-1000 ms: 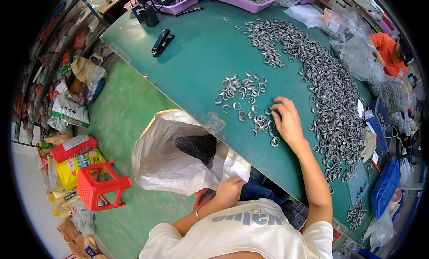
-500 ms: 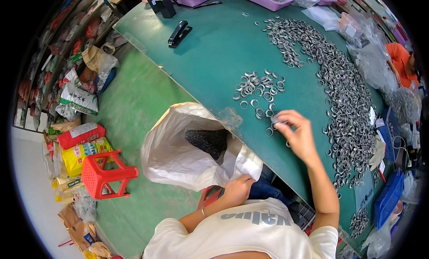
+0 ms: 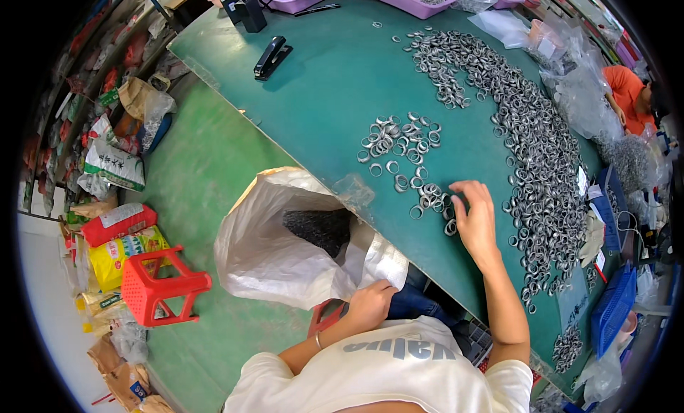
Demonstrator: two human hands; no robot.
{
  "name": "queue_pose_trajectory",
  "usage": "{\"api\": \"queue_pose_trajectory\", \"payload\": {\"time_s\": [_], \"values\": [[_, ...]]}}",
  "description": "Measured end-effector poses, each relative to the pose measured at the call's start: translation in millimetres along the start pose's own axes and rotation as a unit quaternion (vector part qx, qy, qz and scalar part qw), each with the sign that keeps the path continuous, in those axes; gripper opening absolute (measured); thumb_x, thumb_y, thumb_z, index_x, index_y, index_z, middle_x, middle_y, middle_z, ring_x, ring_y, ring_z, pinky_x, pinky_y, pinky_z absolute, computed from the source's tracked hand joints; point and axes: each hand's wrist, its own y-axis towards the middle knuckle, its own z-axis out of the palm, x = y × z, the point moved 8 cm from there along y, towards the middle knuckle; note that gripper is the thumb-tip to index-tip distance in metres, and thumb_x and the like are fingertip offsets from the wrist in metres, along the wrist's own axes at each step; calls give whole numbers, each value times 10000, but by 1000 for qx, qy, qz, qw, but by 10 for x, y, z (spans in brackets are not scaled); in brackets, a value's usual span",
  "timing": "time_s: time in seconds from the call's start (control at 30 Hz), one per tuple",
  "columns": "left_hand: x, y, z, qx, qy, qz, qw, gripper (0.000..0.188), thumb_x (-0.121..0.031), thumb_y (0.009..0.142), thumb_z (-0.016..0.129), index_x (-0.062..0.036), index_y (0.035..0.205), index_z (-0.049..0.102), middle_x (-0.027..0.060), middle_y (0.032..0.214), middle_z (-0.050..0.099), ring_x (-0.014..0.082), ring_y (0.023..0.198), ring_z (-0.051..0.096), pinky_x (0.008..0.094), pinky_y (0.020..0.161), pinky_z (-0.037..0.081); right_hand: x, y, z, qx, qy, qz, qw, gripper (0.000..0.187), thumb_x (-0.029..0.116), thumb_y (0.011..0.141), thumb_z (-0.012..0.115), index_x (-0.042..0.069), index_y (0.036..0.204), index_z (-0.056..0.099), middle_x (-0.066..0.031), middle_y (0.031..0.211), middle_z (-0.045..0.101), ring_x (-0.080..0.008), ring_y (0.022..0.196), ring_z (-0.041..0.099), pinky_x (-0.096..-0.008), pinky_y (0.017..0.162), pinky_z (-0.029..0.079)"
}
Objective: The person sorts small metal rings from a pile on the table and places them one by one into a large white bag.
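The right hand (image 3: 474,220) has slid closer to the table edge, fingers spread flat over small silver metal rings (image 3: 427,199). The left hand (image 3: 370,304) still grips the white plastic sack (image 3: 278,249), fingers clamped on its rim.

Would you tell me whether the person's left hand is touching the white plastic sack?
Touching: the head view shows the left hand gripping the lower rim of the white plastic sack.

Your one view — the head camera — looks steeply down (fisheye, edges bending) over the green table (image 3: 335,92) from close above.
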Motion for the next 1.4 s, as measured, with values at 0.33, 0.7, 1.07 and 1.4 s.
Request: {"api": "queue_pose_trajectory", "payload": {"time_s": [0.33, 0.7, 1.07, 1.4], "values": [[-23, 1, -27, -6, 2, 4, 1000, 197, -48, 761, 587, -85, 931, 680, 65, 900, 634, 279, 786, 646, 379, 650, 529, 65, -31, 119, 43, -38, -52, 997, 223, 39, 733, 712, 38, 933, 613, -91, 970, 577, -292, 923, 528, -395, 791, 401], [-27, -64, -185, -47, -20, -12, 999, 203, -56, 800, 585, -91, 976, 682, 51, 889, 625, 273, 795, 640, 387, 659, 530, 254, -65, 125, 49, -107, -117, 986, 193, 16, 728, 683, 68, 907, 633, -63, 923, 568, -254, 900, 525, -381, 772, 383], [-36, -64, -220, -63, -25, -9, 998, 161, -69, 829, 580, -95, 944, 689, 41, 898, 628, 275, 774, 643, 386, 645, 533, 100, -48, 37, 40, 85, -30, 995, 180, -25, 779, 637, 26, 943, 584, -119, 971, 565, -300, 941, 548, -399, 829, 399], [-57, -42, -224, -49, -18, -5, 999, 179, -51, 799, 579, -90, 935, 686, 47, 896, 628, 269, 793, 643, 384, 651, 533, 221, -34, 216, 77, -111, -113, 984, 172, 31, 742, 690, 19, 907, 642, -97, 1000, 565, -280, 927, 518, -380, 788, 386]]}}
